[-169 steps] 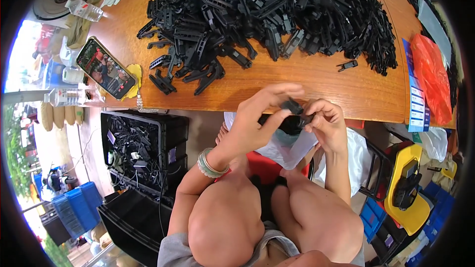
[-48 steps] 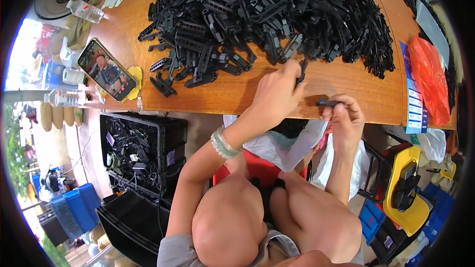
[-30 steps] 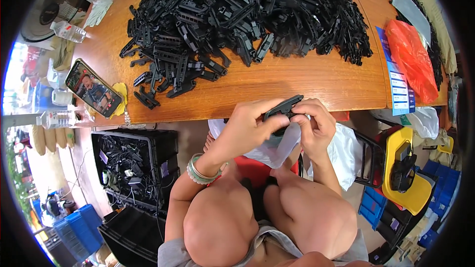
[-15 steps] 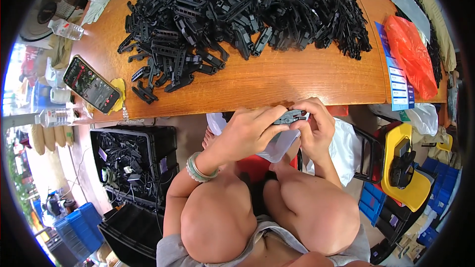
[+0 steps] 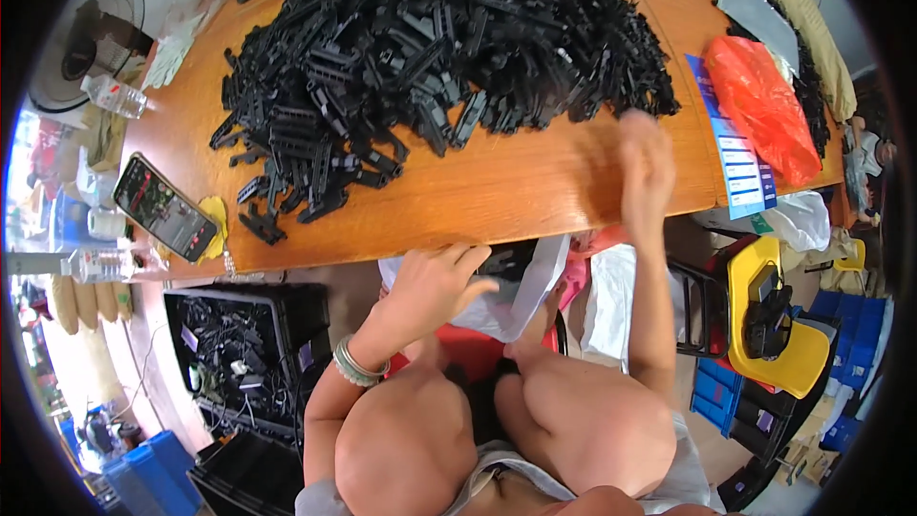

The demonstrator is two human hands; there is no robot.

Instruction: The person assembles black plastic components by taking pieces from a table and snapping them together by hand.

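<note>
I can see a bare strip of worktop (image 5: 458, 205) between the pile (image 5: 430, 48) and the near edge, giving a hand room to slide sideways. The pile blocks me behind it, and its stray pieces narrow the strip at the left, where the phone (image 5: 164, 208) stands in the way. To the right, I'd meet the leaflet (image 5: 735, 158), then the red bag (image 5: 759, 105). The right hand (image 5: 650, 167) occupies that end; the left hand (image 5: 435, 282) sits by the near edge. Below, a pale bag (image 5: 540, 287) fills the gap before the knees (image 5: 406, 440).
</note>
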